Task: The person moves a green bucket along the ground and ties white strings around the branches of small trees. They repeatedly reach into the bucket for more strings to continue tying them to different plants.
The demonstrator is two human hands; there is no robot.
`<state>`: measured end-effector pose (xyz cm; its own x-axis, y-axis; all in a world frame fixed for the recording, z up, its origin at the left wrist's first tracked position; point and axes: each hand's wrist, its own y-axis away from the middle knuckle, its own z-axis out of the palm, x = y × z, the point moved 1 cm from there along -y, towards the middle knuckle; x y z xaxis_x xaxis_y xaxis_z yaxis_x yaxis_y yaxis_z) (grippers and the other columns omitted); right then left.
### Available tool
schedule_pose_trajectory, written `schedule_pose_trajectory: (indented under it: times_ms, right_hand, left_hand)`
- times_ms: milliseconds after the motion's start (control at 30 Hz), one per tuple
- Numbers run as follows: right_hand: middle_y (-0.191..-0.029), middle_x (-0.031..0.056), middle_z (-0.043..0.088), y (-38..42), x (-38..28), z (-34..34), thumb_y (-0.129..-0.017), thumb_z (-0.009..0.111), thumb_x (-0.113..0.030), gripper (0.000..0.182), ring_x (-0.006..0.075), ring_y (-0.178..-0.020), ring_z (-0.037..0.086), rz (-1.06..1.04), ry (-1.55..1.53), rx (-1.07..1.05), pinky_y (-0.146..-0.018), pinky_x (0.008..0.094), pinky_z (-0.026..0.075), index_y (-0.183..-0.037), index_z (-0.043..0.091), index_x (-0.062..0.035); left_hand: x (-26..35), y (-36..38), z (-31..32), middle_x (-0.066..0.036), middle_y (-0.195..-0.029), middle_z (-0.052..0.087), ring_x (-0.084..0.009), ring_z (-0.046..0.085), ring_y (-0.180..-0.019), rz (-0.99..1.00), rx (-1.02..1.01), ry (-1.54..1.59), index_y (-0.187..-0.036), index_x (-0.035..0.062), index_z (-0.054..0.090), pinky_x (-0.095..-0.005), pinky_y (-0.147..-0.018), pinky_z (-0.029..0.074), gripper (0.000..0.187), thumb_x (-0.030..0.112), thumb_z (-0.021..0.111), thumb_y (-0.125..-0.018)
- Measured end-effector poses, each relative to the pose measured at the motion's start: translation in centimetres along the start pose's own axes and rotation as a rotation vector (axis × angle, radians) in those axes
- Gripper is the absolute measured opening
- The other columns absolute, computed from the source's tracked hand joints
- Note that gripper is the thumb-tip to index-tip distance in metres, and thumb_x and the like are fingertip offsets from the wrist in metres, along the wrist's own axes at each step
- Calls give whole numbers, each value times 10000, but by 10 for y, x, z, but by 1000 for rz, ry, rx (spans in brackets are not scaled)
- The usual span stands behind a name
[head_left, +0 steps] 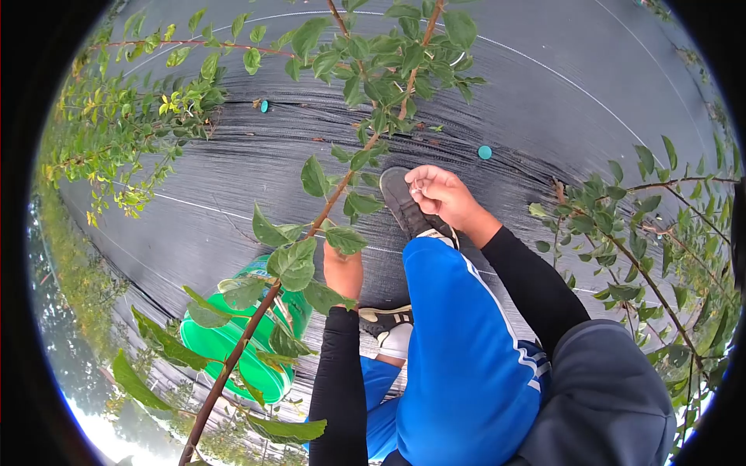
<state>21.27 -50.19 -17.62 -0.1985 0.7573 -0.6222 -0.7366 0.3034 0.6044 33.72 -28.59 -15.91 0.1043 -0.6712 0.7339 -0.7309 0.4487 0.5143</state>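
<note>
My right hand [444, 199] is above my dark shoe [398, 194], its thumb and fingers pinched together. A small pale bit shows at the fingertips, too small to name. My left hand [343, 273] is lower down, beside a leafy branch [332, 199] that slants across the view. Leaves [344, 239] cover part of this hand and its fingers are hidden, so I cannot see whether it holds anything. Left of it stands a green bucket [233, 349], partly behind the branch and its leaves.
Black ground fabric [544, 70] with white lines covers the ground. Turquoise round pieces [485, 152] lie on it. Leafy branches [622, 233] reach in from the right, and more foliage [116, 132] hangs at the left. My blue-trousered knee [451, 334] is raised in front.
</note>
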Motion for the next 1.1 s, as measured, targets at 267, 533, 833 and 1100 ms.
schedule_pose_trajectory:
  times_ms: [267,533,833,1100]
  right_hand:
    - [-839,68,548,-33,-40,-42,-830,565,-187,329,103,-635,468,-121,-382,-375,-554,228,370,-1115,552,-24]
    - [-748,15,560,-77,-59,-35,-898,539,-184,157,88,-574,465,-95,-221,112,-490,216,375,-945,598,-46]
    - [-645,-12,532,-115,-62,-20,-838,588,-32,188,50,-511,423,-401,291,643,-443,213,320,-1014,567,31]
    - [-627,-14,527,-127,-57,-25,-848,608,-65,253,51,-506,429,-328,277,684,-447,214,318,-1077,569,35]
  left_hand:
    - [-56,63,-1,-201,-1160,545,-269,578,-1027,-284,-144,-8,-1250,-37,436,-352,-854,475,448,124,560,-851]
    - [-63,96,18,-193,-1102,588,-243,596,-991,-340,-242,79,-1262,-30,424,-318,-875,460,445,103,545,-855]
    - [-72,96,10,-159,-1064,615,-205,593,-966,-339,-303,97,-1271,-12,427,-317,-850,468,428,86,527,-867]
    - [-63,98,10,-150,-1046,617,-192,588,-950,-369,-299,37,-1286,-46,389,-294,-844,460,461,97,527,-870]
